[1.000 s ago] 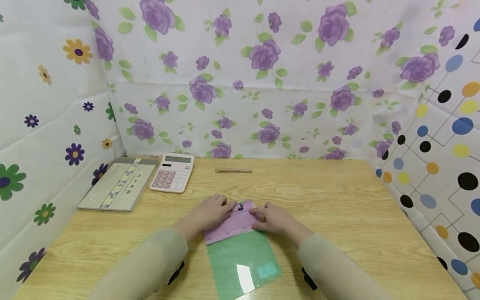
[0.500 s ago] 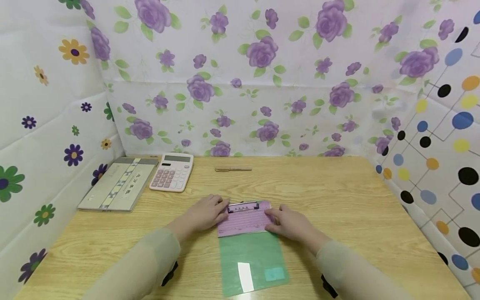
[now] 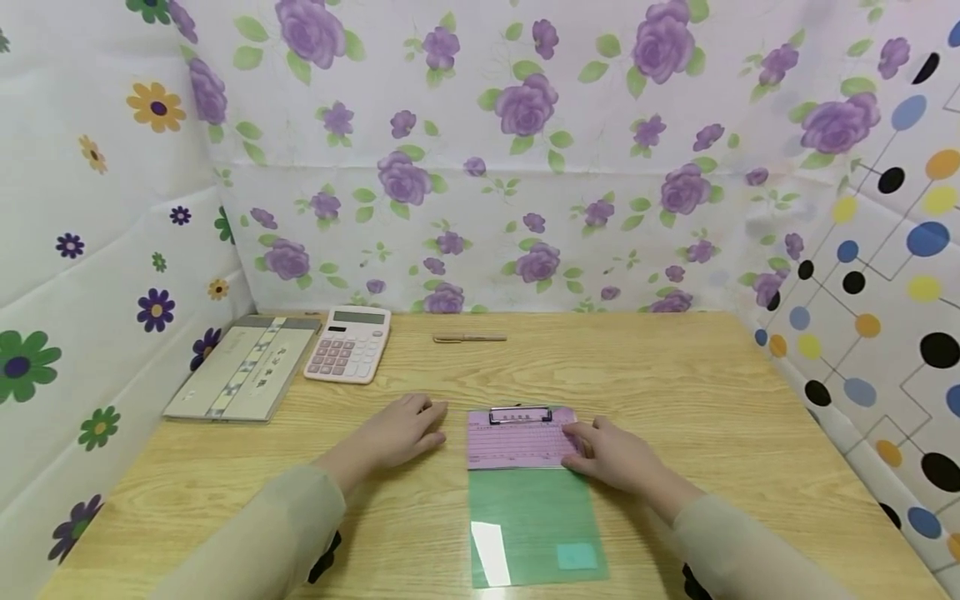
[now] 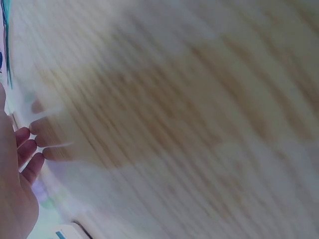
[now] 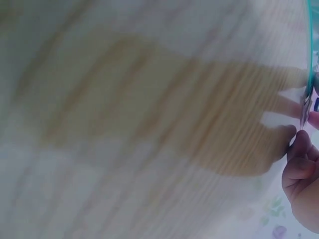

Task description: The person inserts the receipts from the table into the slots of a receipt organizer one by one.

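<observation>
A see-through green clipboard (image 3: 528,525) lies flat on the table, its top edge away from me. Its metal clip (image 3: 521,415) sits over a pink pad of printed, lined forms (image 3: 517,446). My right hand (image 3: 618,457) grips the right edge of the clipboard beside the pad. In the right wrist view, the fingers (image 5: 299,154) of that hand meet at the board's thin edge. To the left of the board, apart from it, my left hand (image 3: 397,433) is low over the table with its fingers loosely extended and nothing in them.
At the back left lie a flat packet with a patterned band (image 3: 243,371) and a pink-and-white calculator (image 3: 348,346). A gold-coloured pen (image 3: 470,338) lies near the back edge of the wooden table (image 3: 637,375). Patterned cloth walls (image 3: 465,242) stand around it.
The clipboard with its pink pad has slid right and turned from tilted to nearly straight. My left hand has let go of it and drawn left; my right hand has moved right with it.
</observation>
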Action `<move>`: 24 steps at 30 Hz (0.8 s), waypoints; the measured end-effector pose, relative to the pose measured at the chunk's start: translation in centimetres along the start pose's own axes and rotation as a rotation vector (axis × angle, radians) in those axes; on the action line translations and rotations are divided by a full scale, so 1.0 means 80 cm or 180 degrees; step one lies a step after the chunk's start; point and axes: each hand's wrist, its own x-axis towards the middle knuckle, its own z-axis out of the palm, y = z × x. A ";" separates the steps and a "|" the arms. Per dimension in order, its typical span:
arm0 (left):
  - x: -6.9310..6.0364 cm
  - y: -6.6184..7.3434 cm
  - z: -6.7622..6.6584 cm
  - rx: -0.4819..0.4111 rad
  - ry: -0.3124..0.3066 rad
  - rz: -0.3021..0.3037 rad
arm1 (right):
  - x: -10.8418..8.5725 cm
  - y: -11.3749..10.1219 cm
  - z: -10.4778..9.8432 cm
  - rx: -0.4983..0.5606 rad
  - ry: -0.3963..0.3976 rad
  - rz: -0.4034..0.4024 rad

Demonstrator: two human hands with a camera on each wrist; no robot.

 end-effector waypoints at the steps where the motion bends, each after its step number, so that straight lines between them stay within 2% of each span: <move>1: -0.001 0.000 0.000 0.0007 -0.0011 -0.0005 | -0.001 0.002 0.001 -0.0004 0.0009 0.0009; 9: -0.011 -0.005 0.002 0.0117 0.0068 0.0058 | -0.002 0.001 0.002 0.0013 0.0012 0.0036; 16: -0.022 -0.007 -0.003 0.0065 0.0122 0.0029 | 0.002 0.003 0.001 0.0112 0.0028 -0.0022; 21: -0.022 -0.007 -0.009 -0.0051 0.0219 0.0015 | 0.002 0.017 -0.004 0.0156 0.0188 0.0030; 24: -0.019 -0.008 -0.012 0.0044 0.0294 -0.0040 | 0.000 0.028 -0.014 0.0121 0.0331 0.0028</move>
